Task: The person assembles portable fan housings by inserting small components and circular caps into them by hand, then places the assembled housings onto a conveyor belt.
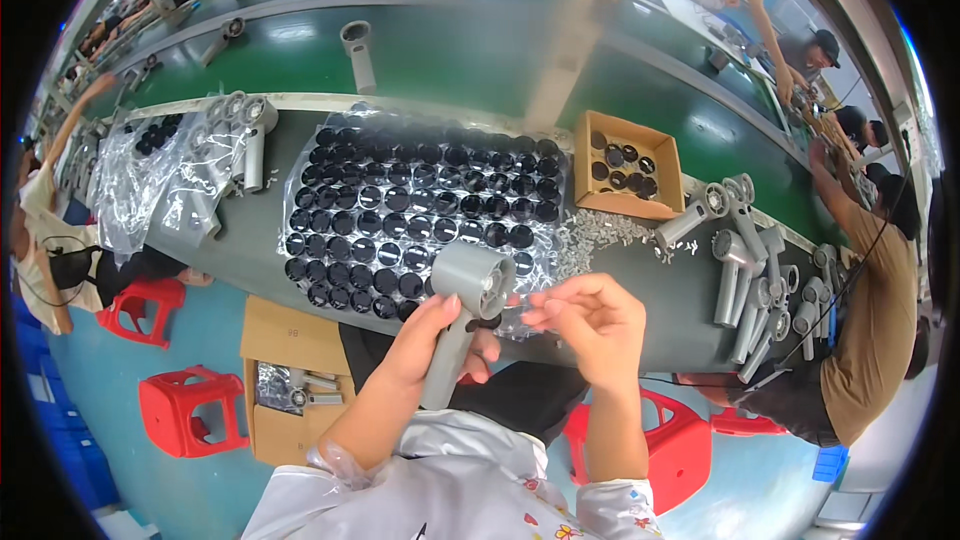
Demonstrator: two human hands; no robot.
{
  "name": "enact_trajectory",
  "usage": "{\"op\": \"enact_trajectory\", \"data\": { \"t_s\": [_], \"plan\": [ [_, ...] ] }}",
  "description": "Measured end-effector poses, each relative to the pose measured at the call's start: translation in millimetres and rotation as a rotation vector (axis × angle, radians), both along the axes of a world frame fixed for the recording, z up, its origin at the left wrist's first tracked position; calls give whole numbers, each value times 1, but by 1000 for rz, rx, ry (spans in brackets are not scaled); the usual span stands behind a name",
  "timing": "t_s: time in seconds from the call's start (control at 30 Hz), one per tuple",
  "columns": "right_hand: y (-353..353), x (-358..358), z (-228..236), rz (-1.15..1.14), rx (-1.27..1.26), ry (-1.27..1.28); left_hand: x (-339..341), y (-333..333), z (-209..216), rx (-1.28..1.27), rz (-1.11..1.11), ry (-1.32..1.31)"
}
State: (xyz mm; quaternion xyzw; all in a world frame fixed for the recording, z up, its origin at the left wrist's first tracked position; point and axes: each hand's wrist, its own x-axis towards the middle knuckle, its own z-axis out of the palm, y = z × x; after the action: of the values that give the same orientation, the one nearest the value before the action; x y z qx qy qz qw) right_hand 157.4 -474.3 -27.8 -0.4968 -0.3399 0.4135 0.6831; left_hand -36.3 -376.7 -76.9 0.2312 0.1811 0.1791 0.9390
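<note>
My left hand (425,342) is wrapped round the handle of a grey handheld fan housing (462,265), its round open head upward. Close to the right side of that head, my right hand (598,325) has its thumb and fingertips pinched together; whatever is between them is too small to make out. Beyond both hands, many round black caps (397,200) lie in rows on clear plastic. A heap of small pale pieces (597,238) is spread to the right of them.
Behind the heap sits a cardboard box (630,203) with black discs. Grey fan housings (735,252) are piled at right, others (254,145) at left. A green conveyor (270,52) runs beyond the table. Red stools (190,405) and an open carton (290,332) stand below. Co-workers flank both sides.
</note>
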Motion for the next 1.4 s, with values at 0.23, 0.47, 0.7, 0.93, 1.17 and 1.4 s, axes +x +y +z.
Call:
{"op": "enact_trajectory", "data": {
  "t_s": [0.23, 0.47, 0.7, 0.93, 1.17, 1.4],
  "plan": [
    [16, -15, -8, -55, 102, -677, 2, -10, -5, -73, 118, -136],
    [19, -21, -16, 8, 60, -486, -2, -9, -9, -71, 87, -268],
    [18, -22, -10, 9, 69, -617, -4, -7, -9, -38, 76, -283],
    [19, -19, -11, 114, 87, -511, -7, -6, -10, -51, 63, -297],
    [18, -29, -14, 115, 241, -806, -10, -5, -18, -50, 51, -329],
    [16, -9, -4, 81, 65, -848, -19, 9, -29, -281, 49, -507]
  ]
}}
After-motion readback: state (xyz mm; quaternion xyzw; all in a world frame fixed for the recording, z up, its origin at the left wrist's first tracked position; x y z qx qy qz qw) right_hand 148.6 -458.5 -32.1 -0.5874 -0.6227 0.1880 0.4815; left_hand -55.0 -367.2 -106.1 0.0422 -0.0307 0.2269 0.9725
